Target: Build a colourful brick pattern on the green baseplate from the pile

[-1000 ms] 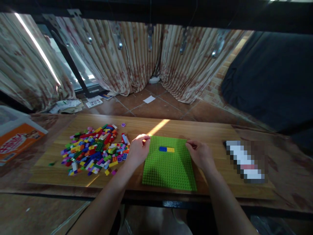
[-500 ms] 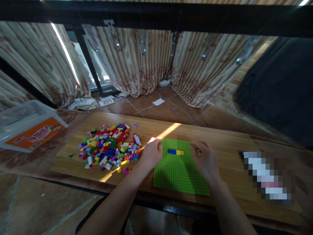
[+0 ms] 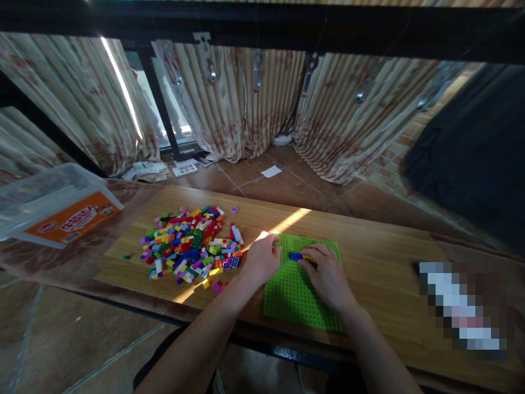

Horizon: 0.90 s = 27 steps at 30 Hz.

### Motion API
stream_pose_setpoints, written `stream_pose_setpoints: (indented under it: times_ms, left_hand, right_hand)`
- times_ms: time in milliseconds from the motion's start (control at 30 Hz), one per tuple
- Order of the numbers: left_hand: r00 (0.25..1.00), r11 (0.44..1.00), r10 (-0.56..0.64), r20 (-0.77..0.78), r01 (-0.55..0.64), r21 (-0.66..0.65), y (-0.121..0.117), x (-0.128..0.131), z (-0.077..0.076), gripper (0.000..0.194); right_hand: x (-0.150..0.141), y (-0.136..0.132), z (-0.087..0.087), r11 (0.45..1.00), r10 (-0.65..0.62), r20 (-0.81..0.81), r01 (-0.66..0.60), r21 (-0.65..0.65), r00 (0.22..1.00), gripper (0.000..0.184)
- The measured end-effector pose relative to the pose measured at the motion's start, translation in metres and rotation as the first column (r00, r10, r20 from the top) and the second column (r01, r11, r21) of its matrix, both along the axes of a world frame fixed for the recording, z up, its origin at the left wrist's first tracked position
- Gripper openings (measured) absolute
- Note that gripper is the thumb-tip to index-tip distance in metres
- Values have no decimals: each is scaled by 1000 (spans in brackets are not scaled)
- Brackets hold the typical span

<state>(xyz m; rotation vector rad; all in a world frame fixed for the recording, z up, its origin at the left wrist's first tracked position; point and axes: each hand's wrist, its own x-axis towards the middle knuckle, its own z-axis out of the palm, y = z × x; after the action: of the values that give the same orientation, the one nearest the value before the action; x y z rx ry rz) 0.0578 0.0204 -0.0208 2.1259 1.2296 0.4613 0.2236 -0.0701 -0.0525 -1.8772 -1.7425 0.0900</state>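
Note:
A green studded baseplate (image 3: 297,298) lies flat in front of me. My left hand (image 3: 264,257) is at its upper left edge, fingers curled in and closed on the plate's rim. Near the top of the plate sits a blue brick (image 3: 293,256), with a yellow brick (image 3: 308,258) right beside it. My right hand (image 3: 326,273) reaches over the plate from the right, thumb and fingers closed around the yellow brick, hiding most of it. To the left, a heap of loose toy bricks (image 3: 192,246) in many colours is spread on the wooden board.
The wooden board (image 3: 381,262) rests on a low table. A clear plastic tub (image 3: 61,191) with an orange label stands far left. A blurred-out object (image 3: 457,306) lies at the right. Curtains (image 3: 229,109) and floor papers (image 3: 184,168) are beyond.
My right hand has moved left from the plate's right edge onto the yellow brick. My left hand has stayed at the left edge. The whole view has shifted slightly.

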Motion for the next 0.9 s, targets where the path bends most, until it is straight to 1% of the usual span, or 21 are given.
stream_pose_setpoints:
  times_ms: [133,267,433,567,667,733,833,900]
  left_hand:
    - [1000,1000,-5,15,5,-7,0,0,1,25]
    - [999,1000,-13,40,12,10,-1,-1,-1,26]
    - [998,1000,2,62,-3,23,-2,0,-3,26]
    - [995,998,17,101,-24,63,2,-4,0,24]
    - [990,989,95,104,-105,105,13,-15,6,22]
    - [979,971,188,78,-198,134,24,-27,10,21]
    - [959,944,283,-6,-277,179,40,-48,14,22]
    - [940,923,328,-95,-298,242,47,-61,15,22]
  right_hand:
    - [2,-1,-2,1000,13,9,-13,16,1000,13]
    - [6,-1,-5,999,-8,4,8,38,1000,15]
    - [13,-2,-8,1000,-12,-42,13,12,999,17]
    - [15,-2,-9,1000,-3,-59,3,0,998,18]
    - [16,-2,-8,1000,5,-71,-6,-14,997,18]
    - [15,-2,-7,1000,2,-70,-2,-10,998,18]
    - [14,-2,-6,1000,13,-56,-13,-2,998,19]
    - [14,-1,-6,1000,25,-45,-25,-1,999,20]
